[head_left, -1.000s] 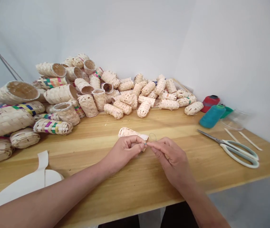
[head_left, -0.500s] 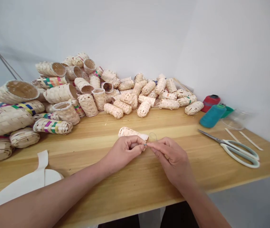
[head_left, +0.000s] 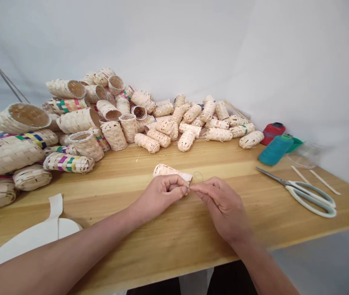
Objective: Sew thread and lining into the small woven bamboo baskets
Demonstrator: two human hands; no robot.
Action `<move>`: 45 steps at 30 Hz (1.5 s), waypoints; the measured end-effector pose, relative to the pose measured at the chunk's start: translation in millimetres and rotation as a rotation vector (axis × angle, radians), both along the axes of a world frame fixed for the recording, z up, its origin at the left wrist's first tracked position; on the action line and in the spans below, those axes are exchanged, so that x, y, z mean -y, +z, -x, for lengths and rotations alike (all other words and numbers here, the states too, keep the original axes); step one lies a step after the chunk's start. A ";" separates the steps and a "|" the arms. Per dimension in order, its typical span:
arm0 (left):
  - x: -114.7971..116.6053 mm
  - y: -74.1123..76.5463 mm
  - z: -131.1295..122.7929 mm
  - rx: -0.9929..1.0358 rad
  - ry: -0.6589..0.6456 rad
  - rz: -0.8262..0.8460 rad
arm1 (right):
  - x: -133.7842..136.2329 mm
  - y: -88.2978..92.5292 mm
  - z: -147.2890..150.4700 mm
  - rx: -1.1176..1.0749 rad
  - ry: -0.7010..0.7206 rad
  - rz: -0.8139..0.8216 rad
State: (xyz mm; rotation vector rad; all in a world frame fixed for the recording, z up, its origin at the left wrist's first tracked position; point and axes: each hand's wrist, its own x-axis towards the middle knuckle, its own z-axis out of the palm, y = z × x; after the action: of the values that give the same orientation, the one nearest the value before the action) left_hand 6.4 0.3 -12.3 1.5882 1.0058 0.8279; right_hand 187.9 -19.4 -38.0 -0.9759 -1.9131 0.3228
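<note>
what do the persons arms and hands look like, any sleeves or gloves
Both the left hand and the right hand are bare, with no gloves. The left forearm and right forearm show no sleeve, and no watch or bracelet shows at either wrist. Any rings are hard to make out. No cables or markings show.

R hand (head_left: 223, 209) to scissors (head_left: 279, 178): tabletop (head_left: 273, 213) gap | fwd: woven baskets (head_left: 114, 136) block
</note>
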 end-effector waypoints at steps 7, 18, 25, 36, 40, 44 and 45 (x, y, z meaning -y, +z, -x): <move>-0.5 -1.1 0.0 0.036 0.001 0.030 | 0.5 -0.5 0.4 -0.001 0.003 0.011; 1.5 0.2 -1.3 0.062 0.013 0.065 | -0.6 -1.7 -0.5 0.006 0.028 -0.020; 1.5 1.0 -1.1 0.060 0.007 0.073 | -0.9 -3.7 -1.2 0.031 0.007 -0.014; 2.3 1.1 -0.9 0.106 0.008 0.114 | -0.1 -1.3 -1.4 0.024 0.028 -0.034; 1.2 0.8 -0.3 0.106 0.009 0.107 | -0.4 -1.7 -1.7 0.044 0.010 -0.038; -0.6 0.3 0.1 0.071 0.002 0.093 | -1.4 -3.7 -2.0 0.069 -0.003 -0.044; -0.9 0.1 0.2 0.060 -0.005 0.092 | -1.6 -4.2 -2.2 0.068 -0.003 -0.049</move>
State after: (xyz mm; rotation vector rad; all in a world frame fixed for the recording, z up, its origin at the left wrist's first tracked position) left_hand 6.3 1.2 -12.2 1.4798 0.9828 0.8096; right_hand 190.0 -17.8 -42.2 -0.9683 -1.9711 0.2421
